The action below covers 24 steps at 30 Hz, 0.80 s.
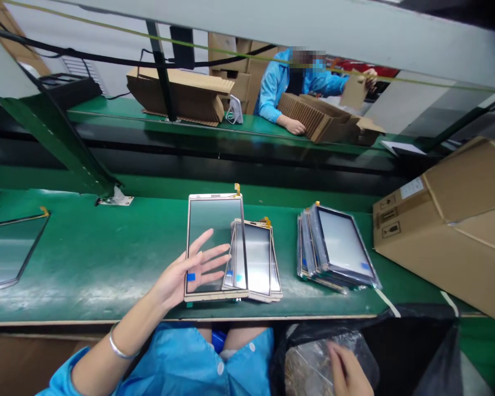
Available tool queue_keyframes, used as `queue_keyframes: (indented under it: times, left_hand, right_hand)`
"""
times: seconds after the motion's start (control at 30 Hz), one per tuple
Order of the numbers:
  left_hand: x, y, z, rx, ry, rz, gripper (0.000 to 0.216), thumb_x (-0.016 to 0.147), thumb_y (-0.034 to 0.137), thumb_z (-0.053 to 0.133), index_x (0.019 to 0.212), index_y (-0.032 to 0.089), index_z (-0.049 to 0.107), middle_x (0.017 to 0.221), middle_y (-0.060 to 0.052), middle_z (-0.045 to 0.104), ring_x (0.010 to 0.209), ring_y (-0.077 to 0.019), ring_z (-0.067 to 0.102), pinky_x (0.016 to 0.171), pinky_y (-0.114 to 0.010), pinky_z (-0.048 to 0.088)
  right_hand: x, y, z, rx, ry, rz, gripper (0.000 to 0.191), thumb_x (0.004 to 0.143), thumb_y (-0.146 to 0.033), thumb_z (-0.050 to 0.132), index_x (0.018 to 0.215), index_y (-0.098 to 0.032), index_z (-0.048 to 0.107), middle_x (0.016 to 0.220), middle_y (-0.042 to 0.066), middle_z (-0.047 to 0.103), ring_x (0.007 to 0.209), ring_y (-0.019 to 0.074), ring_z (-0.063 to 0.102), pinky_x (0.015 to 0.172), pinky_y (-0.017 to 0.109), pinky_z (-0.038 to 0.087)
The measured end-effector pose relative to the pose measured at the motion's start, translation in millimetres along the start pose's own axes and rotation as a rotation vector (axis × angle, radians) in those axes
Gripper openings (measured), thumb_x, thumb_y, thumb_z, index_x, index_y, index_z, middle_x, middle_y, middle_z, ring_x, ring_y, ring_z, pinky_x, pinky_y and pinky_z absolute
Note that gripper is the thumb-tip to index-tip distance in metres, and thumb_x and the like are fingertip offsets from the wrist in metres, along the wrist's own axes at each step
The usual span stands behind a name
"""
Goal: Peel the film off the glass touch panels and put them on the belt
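Note:
My left hand (190, 269) hovers palm-up with fingers spread over the left edge of a white-framed touch panel (214, 220) lying on the green bench. A small stack of similar panels (256, 258) leans on its right side. My right hand (348, 371) is low at the bottom edge, fingers resting on clear plastic film inside a black bag (412, 341); whether it grips the film is unclear. A pile of dark-framed panels in clear sleeves (338, 247) lies further right.
A large cardboard box (449, 220) stands at the right. Another panel (8, 250) lies at the far left. Across the conveyor, a person in a blue coat (280, 82) handles cardboard dividers (309, 115). A green post (66, 148) slants at the left.

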<state>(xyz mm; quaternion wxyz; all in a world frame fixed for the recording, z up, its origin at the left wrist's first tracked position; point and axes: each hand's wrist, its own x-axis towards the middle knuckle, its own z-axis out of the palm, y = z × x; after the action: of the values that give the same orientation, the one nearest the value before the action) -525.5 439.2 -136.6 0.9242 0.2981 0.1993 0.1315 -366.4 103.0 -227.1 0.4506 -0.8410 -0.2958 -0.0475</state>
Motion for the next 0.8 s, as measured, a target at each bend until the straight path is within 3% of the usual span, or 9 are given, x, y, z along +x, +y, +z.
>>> queue_keyframes:
  times: [0.1, 0.2, 0.27, 0.43, 0.6, 0.7, 0.8]
  left_hand:
    - [-8, -7, 10, 0.011, 0.009, 0.026, 0.066, 0.093, 0.025, 0.050, 0.150, 0.029, 0.016, 0.129, -0.013, 0.062, 0.116, -0.0295, 0.059, 0.091, -0.044, 0.050]
    - [-15, -12, 17, -0.003, 0.017, 0.058, 0.066, 0.092, 0.025, 0.052, 0.149, 0.030, 0.020, 0.126, -0.011, 0.064, 0.114, -0.0300, 0.061, 0.090, -0.044, 0.050]
    - [-19, -14, 19, -0.014, 0.015, 0.074, 0.060, 0.091, 0.025, 0.054, 0.146, 0.030, 0.030, 0.125, -0.010, 0.065, 0.113, -0.0302, 0.061, 0.088, -0.043, 0.051]
    - [-22, -18, 18, -0.018, -0.038, 0.102, 0.038, 0.093, 0.027, 0.051, 0.131, 0.034, 0.052, 0.131, -0.006, 0.061, 0.117, -0.0301, 0.058, 0.088, -0.043, 0.052]
    - [-23, -22, 14, -0.041, -0.124, 0.130, 0.037, 0.097, 0.030, 0.042, 0.132, 0.031, 0.051, 0.140, -0.007, 0.053, 0.130, -0.0318, 0.045, 0.095, -0.050, 0.046]
    - [-20, -25, 8, -0.003, -0.081, 0.158, 0.036, 0.096, 0.030, 0.045, 0.132, 0.029, 0.052, 0.142, -0.008, 0.050, 0.132, -0.0325, 0.041, 0.098, -0.053, 0.042]
    - [-17, -31, 3, 0.035, -0.017, 0.111, 0.037, 0.093, 0.028, 0.052, 0.131, 0.027, 0.052, 0.140, -0.011, 0.052, 0.128, -0.0327, 0.047, 0.099, -0.051, 0.041]
  right_hand:
    - [19, -55, 36, 0.211, -0.130, -0.035, 0.017, 0.091, -0.030, 0.052, 0.086, -0.022, 0.066, 0.080, 0.005, 0.068, 0.069, 0.0177, 0.065, 0.059, 0.026, 0.053]
    - [36, -108, 64, 0.385, -0.219, -0.106, 0.011, 0.089, -0.018, 0.052, 0.093, -0.022, 0.062, 0.085, 0.003, 0.064, 0.075, 0.0144, 0.063, 0.062, 0.022, 0.051]
    - [41, -126, 73, 0.418, -0.223, -0.138, 0.011, 0.088, -0.015, 0.053, 0.093, -0.022, 0.059, 0.086, 0.002, 0.061, 0.075, 0.0129, 0.061, 0.062, 0.020, 0.049]
    - [44, -130, 74, 0.408, -0.226, -0.164, 0.012, 0.089, -0.011, 0.051, 0.088, -0.023, 0.055, 0.082, 0.000, 0.057, 0.075, 0.0123, 0.057, 0.062, 0.020, 0.046]
    - [45, -129, 74, 0.307, -0.305, -0.219, 0.015, 0.091, -0.011, 0.047, 0.081, -0.021, 0.052, 0.078, 0.000, 0.053, 0.068, 0.0118, 0.052, 0.059, 0.021, 0.043]
    - [46, -141, 69, 0.253, -0.329, -0.284, 0.016, 0.091, -0.011, 0.046, 0.080, -0.021, 0.051, 0.079, 0.001, 0.053, 0.071, 0.0126, 0.054, 0.062, 0.022, 0.044]
    - [60, -171, 60, 0.398, -0.436, -0.269, 0.015, 0.093, -0.014, 0.043, 0.082, -0.021, 0.051, 0.085, 0.003, 0.058, 0.074, 0.0128, 0.059, 0.064, 0.024, 0.047]
